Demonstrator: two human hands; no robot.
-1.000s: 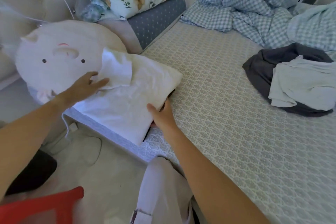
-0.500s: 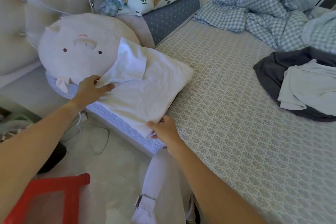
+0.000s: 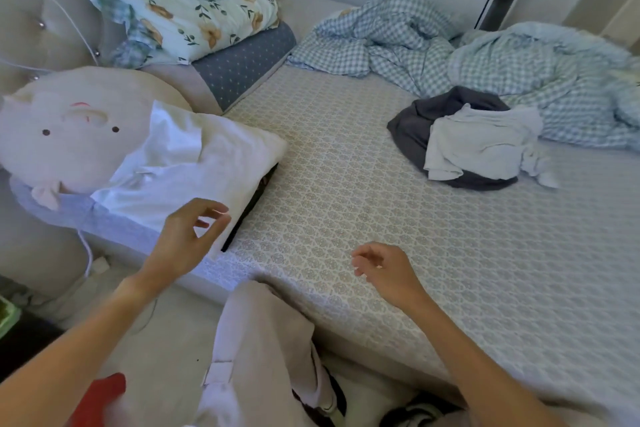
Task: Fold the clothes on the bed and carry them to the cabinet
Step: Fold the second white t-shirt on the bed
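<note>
Folded white garment (image 3: 180, 177) lies at the bed's (image 3: 363, 218) near corner, on something dark and against a round plush pig cushion (image 3: 65, 135).
Both hands hover empty with fingers loosely curled: left hand (image 3: 187, 239) just over the garment's near edge, right hand (image 3: 384, 270) above the patterned sheet. An unfolded pale garment (image 3: 478, 142) rests on a dark grey one (image 3: 415, 128) farther across. No legible writing shows.

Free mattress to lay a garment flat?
Bare sheet between the folded white shirt and the dark-and-white clothes pile, reaching the near edge by the right hand. Crowded: checked quilt behind, pillows at the headboard.
</note>
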